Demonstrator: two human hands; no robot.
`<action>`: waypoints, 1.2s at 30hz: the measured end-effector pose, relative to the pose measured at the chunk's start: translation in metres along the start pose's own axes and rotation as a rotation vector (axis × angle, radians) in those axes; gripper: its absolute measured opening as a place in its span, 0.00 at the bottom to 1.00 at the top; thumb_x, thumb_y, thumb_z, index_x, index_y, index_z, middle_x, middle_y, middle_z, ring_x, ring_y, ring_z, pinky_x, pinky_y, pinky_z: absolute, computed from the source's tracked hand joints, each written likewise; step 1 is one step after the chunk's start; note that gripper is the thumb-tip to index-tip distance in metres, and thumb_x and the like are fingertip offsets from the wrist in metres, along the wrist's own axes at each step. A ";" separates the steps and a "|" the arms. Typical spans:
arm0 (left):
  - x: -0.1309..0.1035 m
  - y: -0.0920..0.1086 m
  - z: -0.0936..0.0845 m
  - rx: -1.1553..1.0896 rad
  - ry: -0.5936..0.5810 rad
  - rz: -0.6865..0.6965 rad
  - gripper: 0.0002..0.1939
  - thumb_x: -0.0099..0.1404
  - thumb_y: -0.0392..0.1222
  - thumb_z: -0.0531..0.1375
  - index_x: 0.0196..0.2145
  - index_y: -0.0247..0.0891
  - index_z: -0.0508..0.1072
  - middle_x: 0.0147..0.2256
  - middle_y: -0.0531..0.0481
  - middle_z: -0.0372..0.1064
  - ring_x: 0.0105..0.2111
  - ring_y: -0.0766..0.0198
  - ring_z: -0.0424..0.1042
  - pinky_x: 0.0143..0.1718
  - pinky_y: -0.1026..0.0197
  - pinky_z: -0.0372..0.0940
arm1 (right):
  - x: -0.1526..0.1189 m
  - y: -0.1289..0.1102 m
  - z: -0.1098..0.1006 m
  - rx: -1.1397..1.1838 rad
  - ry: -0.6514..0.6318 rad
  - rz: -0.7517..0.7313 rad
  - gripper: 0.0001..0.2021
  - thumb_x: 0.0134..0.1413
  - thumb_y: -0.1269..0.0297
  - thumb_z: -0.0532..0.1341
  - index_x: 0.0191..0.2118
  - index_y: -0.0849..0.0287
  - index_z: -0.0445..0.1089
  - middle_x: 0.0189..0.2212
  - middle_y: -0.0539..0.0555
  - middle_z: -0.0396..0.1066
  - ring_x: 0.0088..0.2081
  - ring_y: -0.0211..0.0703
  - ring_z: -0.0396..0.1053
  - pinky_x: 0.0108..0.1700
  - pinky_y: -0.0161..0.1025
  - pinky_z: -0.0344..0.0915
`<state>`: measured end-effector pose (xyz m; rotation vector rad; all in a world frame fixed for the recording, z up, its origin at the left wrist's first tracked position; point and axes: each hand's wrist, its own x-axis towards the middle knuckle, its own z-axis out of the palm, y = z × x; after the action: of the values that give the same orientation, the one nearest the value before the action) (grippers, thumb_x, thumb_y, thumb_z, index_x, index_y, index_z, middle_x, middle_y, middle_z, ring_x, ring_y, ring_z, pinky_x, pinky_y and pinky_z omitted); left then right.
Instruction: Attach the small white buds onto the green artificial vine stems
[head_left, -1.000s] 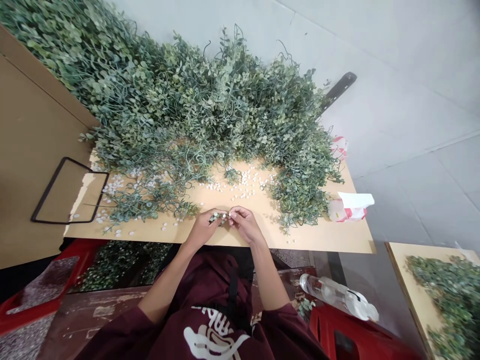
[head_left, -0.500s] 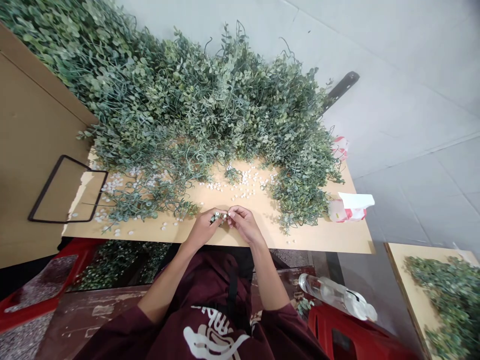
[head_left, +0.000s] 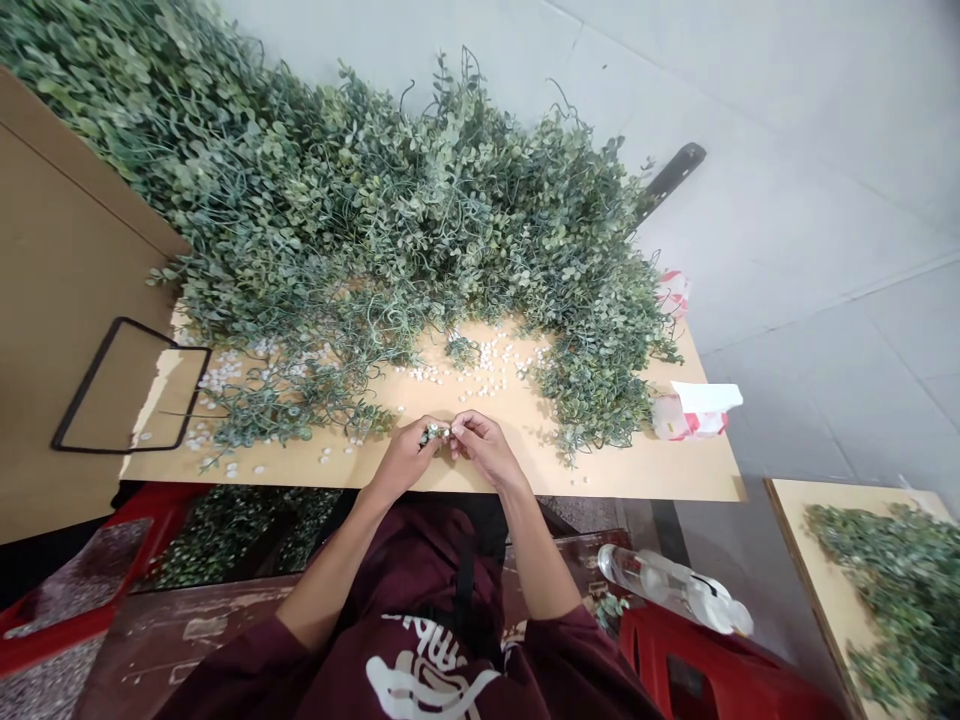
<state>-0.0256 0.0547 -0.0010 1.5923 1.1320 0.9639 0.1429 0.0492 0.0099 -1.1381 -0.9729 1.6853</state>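
Note:
Close to the table's front edge, my left hand [head_left: 403, 458] is closed around a small artificial leaf sprig [head_left: 432, 434], mostly covered by the fingers. A small white tip [head_left: 446, 432] pokes out of it toward the other hand. My right hand [head_left: 489, 452] pinches at that end, thumb against forefinger; what lies between these fingertips is too small to make out. The two hands nearly touch. Beyond them, many small white plastic pieces [head_left: 491, 372] are scattered over the wooden table [head_left: 465, 478], around a short green sprig [head_left: 460, 350].
A large heap of artificial foliage [head_left: 420, 200] covers the table's back and right. Loose stems [head_left: 281, 415] lie at left beside a black wire frame [head_left: 56, 430] and cardboard [head_left: 67, 300]. A tissue pack [head_left: 679, 422] sits at right. A plastic bottle [head_left: 660, 582] lies by a red stool [head_left: 675, 650].
The view has shifted slightly, so the table's things appear a little further left. Both hands keep nearly the same pose at the sprig.

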 end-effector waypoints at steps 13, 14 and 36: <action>-0.003 -0.003 0.000 0.045 -0.007 -0.012 0.08 0.64 0.40 0.56 0.38 0.38 0.74 0.33 0.51 0.76 0.33 0.62 0.73 0.37 0.63 0.66 | -0.004 0.000 0.001 -0.021 -0.020 -0.041 0.15 0.50 0.53 0.68 0.34 0.58 0.68 0.22 0.46 0.65 0.22 0.34 0.60 0.24 0.32 0.58; -0.003 -0.003 0.000 0.049 -0.008 -0.011 0.08 0.64 0.40 0.56 0.38 0.38 0.74 0.32 0.51 0.75 0.33 0.62 0.73 0.37 0.63 0.66 | -0.004 0.001 0.001 -0.019 -0.029 -0.048 0.15 0.50 0.53 0.68 0.34 0.58 0.68 0.22 0.46 0.65 0.22 0.33 0.60 0.23 0.32 0.58; -0.010 0.002 0.001 -0.010 0.015 -0.046 0.09 0.67 0.44 0.57 0.37 0.37 0.73 0.30 0.51 0.74 0.31 0.65 0.71 0.35 0.64 0.64 | -0.017 0.012 0.016 -0.133 0.224 -0.253 0.10 0.53 0.56 0.66 0.34 0.59 0.74 0.20 0.48 0.70 0.22 0.36 0.65 0.29 0.35 0.65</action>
<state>-0.0271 0.0449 -0.0005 1.5469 1.1676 0.9518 0.1291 0.0270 0.0080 -1.2060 -1.0491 1.2787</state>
